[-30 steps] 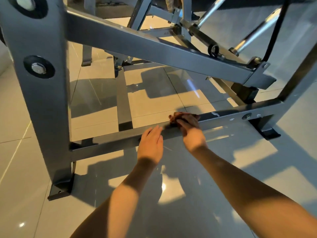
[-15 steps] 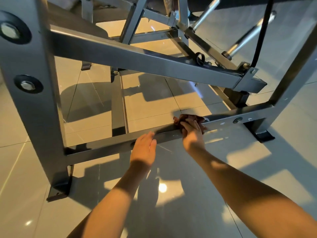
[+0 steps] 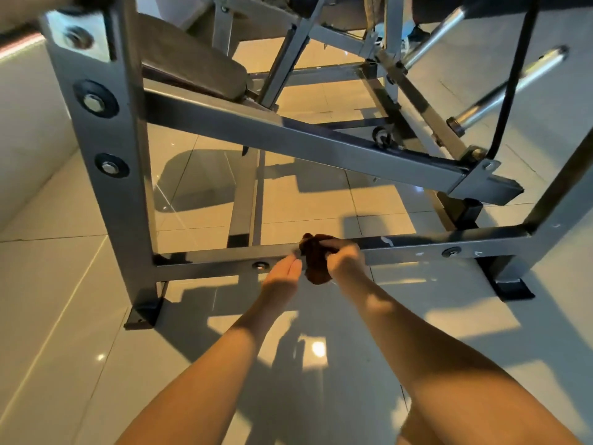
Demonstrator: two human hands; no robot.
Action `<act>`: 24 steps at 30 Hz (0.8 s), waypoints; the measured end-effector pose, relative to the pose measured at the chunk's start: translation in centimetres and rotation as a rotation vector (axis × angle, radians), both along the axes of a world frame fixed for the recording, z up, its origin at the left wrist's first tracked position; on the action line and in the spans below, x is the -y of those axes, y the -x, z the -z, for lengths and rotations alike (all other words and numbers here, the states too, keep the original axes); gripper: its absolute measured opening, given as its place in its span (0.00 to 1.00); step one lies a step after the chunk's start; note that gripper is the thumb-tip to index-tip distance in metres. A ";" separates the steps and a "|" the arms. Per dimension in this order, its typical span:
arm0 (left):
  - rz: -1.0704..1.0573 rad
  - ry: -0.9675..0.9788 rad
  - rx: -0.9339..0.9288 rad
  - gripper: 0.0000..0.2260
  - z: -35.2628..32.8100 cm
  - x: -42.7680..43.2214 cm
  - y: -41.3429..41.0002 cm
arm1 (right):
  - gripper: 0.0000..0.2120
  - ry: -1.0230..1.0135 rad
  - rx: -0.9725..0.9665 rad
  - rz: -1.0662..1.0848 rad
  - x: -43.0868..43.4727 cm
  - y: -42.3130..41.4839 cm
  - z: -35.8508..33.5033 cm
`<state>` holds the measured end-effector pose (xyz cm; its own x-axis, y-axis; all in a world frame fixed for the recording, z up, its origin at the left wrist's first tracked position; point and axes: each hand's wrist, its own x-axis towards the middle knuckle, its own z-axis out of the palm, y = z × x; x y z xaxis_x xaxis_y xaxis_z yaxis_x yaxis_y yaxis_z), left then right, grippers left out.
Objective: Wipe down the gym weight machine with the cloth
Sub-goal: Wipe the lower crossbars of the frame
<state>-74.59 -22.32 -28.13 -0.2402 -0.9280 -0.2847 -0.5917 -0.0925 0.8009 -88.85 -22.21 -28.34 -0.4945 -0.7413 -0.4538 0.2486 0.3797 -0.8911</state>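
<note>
Fingers (image 3: 333,245) of the right hand (image 3: 346,261) curl round a bunched dark brown cloth (image 3: 316,266) and grip it tight. The wad sits against the front face of the lower crossbar (image 3: 417,248) of the weight machine (image 3: 106,149), about mid-span, and its bottom edge hangs just below the bar. Left hand (image 3: 282,274) is just beside it on the left, fingers straight and held together, holding nothing. Its tips are right at the cloth's edge and the bar (contact with either can't be told, slight blur). A round bolt (image 3: 260,264) is set in the bar just left of the left hand, and another bolt (image 3: 451,251) is well to the right. Both forearms reach in from the bottom of the frame. Grey left upright carries two bolted washers. A slanted beam (image 3: 321,146) runs above the crossbar toward the right, with a padded seat (image 3: 192,65) above its upper end. Chrome rods (image 3: 513,81) and a black cable (image 3: 510,101) sit top right. Glossy beige tile floor (image 3: 64,316) with hard shadows and glare spots.
</note>
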 end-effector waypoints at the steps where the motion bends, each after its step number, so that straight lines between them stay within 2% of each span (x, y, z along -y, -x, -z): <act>1: -0.040 -0.049 -0.139 0.17 -0.4 -0.7 0.4 | 0.14 0.053 -0.042 -0.075 -0.8 -0.8 -0.8; 2: -0.092 -0.096 -0.298 0.16 -0.7 -1.2 0.7 | 0.14 0.130 -0.163 -0.179 -1.6 -1.5 -1.2; 4: -0.189 -0.141 -0.525 0.16 -1.4 -2.1 0.8 | 0.15 0.213 -0.276 -0.324 -2.7 -2.8 -2.2; 6: -0.250 -0.088 -0.570 0.15 -2.2 -2.4 0.4 | 0.14 0.240 -0.263 -0.381 -3.1 -3.2 -2.6; 11: -0.171 0.054 -0.465 0.13 -3.5 -1.0 -0.4 | 0.14 0.271 -0.123 -0.393 -3.1 -3.4 -3.0; 16: -0.101 -0.025 -0.504 0.15 -4.2 0.9 -0.2 | 0.14 0.364 0.175 -0.317 -1.8 -3.5 -3.2; 18: -0.102 -0.068 -0.540 0.19 -3.9 1.9 0.0 | 0.14 0.374 0.225 -0.268 -1.3 -3.6 -2.9; 21: -0.092 -0.191 -0.530 0.23 -3.6 3.9 1.0 | 0.13 0.325 0.109 -0.146 -0.5 -3.3 -1.6; 22: -0.059 -0.213 -0.482 0.24 -3.1 4.7 1.3 | 0.13 0.287 0.040 -0.122 0.0 -3.0 -1.3; 24: 0.073 -0.157 -0.263 0.28 -1.9 6.0 1.4 | 0.12 0.238 -0.119 -0.123 0.8 -1.6 -0.5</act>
